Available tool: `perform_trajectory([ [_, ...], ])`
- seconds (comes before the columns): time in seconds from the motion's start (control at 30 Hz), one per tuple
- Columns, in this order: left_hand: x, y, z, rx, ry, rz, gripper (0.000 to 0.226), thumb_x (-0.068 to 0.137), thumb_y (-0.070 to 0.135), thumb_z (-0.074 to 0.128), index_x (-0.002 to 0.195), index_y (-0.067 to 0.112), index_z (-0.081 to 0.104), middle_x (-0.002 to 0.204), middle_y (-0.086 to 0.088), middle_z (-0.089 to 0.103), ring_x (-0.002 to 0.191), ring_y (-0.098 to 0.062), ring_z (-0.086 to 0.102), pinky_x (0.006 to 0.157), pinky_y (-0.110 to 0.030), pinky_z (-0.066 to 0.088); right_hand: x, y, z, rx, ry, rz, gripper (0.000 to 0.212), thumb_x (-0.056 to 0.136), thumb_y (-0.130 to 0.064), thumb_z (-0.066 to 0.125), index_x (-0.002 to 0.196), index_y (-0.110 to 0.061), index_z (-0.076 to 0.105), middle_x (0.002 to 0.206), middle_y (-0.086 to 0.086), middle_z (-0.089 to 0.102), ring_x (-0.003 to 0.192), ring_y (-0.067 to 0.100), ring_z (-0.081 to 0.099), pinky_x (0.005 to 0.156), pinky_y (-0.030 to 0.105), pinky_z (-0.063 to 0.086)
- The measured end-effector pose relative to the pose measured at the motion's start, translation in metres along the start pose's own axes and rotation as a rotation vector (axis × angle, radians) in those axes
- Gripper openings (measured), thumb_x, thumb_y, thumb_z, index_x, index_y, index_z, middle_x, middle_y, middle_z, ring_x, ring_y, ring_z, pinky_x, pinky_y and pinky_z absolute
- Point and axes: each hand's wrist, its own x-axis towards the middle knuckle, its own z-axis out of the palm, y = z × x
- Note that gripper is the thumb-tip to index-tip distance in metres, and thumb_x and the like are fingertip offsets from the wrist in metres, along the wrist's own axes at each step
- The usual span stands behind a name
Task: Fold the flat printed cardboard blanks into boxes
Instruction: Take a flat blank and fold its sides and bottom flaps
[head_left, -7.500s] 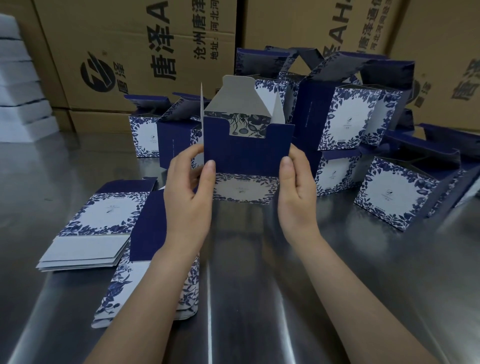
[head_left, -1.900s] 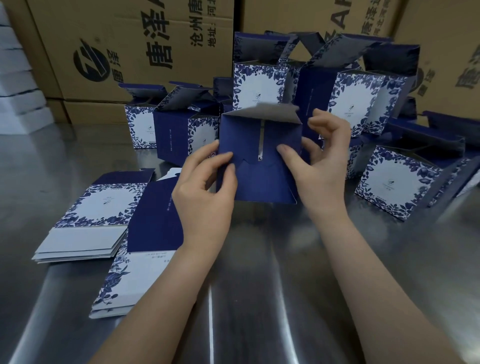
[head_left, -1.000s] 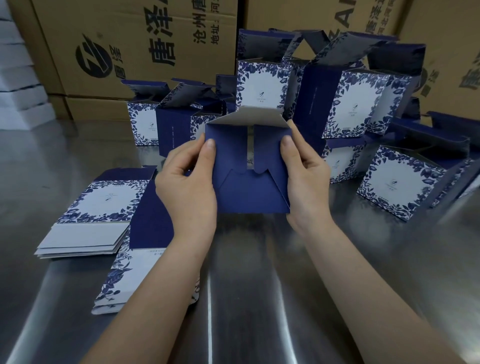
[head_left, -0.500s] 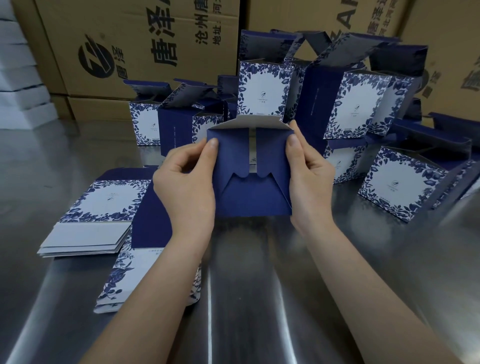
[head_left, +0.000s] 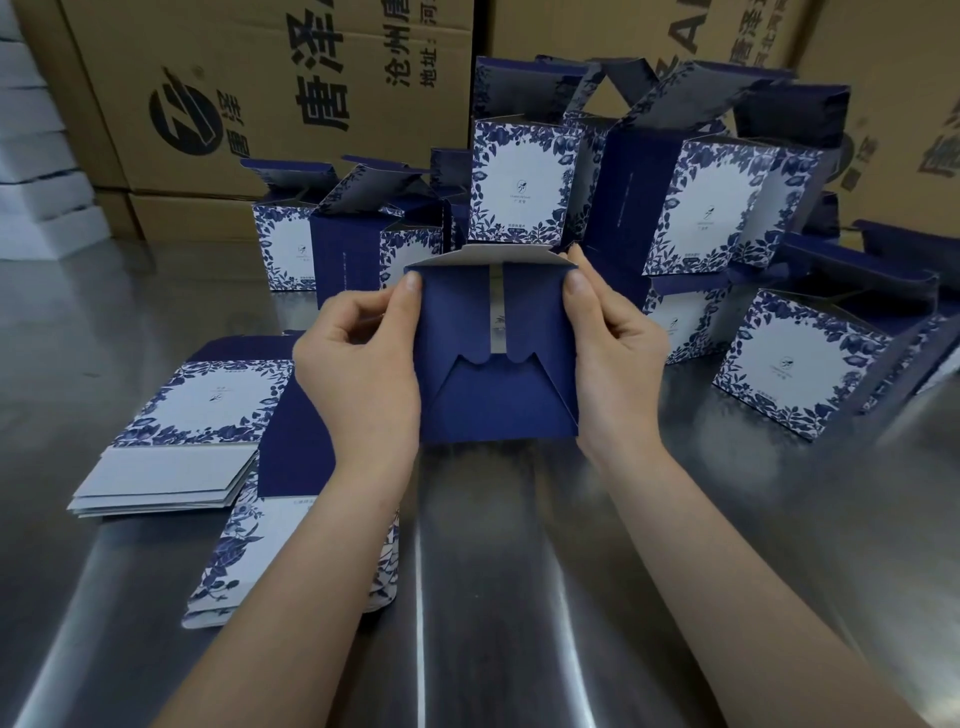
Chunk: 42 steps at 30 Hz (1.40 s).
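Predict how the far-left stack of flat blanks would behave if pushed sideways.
The stack of flat blanks would probably shear apart, since its sheet edges sit stepped, not flush. On the shiny metal table it likely slides easily.

Two hands (head_left: 363, 384) (head_left: 618, 364), one held box (head_left: 493, 410), two blank stacks (head_left: 197, 415) (head_left: 244, 551), seven-plus boxes (head_left: 519, 187)

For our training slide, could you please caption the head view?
Left hand and right hand hold a navy box, bottom flaps nearly closed, over steel table.
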Motion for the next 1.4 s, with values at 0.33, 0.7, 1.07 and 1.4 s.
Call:
perform_trajectory([
  [0.33, -0.001, -0.004, -0.001, -0.011, -0.028, 0.034, 0.004, 0.09, 0.024, 0.071, 0.088, 0.024, 0.075, 0.093, 0.003, 0.074, 0.088, -0.007, 0.068, 0.083, -0.029, 0.055, 0.001, 0.001, 0.001, -0.032, -0.067, 0.004, 0.032, 0.1, -0.018, 0.054, 0.131, -0.013, 0.061, 0.116, -0.03, 0.063, 0.121, -0.008, 0.053, 0.101, 0.014, 0.043],
  [0.7, -0.008, -0.008, 0.004, -0.064, -0.132, 0.077, 0.032, 0.096, 0.009, 0.061, 0.124, 0.024, 0.061, 0.114, 0.011, 0.061, 0.097, 0.016, 0.057, 0.082, -0.006, 0.044, 0.004, 0.006, 0.003, -0.048, -0.129, 0.019, 0.052, 0.094, -0.028, 0.044, 0.145, -0.02, 0.044, 0.147, -0.006, 0.049, 0.139, 0.009, 0.041, 0.119, 0.042, 0.03],
  [1.07, -0.006, -0.01, -0.001, -0.064, -0.296, 0.12, 0.041, 0.098, 0.012, 0.051, 0.137, 0.022, 0.051, 0.125, 0.012, 0.052, 0.109, 0.014, 0.053, 0.092, -0.009, 0.042, 0.002, -0.003, -0.002, -0.011, -0.274, 0.021, 0.059, 0.096, -0.022, 0.041, 0.153, -0.018, 0.027, 0.155, -0.006, 0.038, 0.141, 0.006, 0.037, 0.119, 0.036, 0.03],
  [1.4, -0.004, -0.015, 0.0, 0.057, -0.315, 0.156, 0.044, 0.101, 0.004, 0.049, 0.144, 0.014, 0.047, 0.128, 0.014, 0.048, 0.119, 0.009, 0.048, 0.104, -0.011, 0.038, 0.003, 0.0, -0.004, -0.095, -0.258, 0.001, 0.056, 0.099, -0.017, 0.038, 0.153, -0.013, 0.025, 0.158, -0.006, 0.032, 0.145, 0.005, 0.028, 0.122, 0.038, 0.021],
])
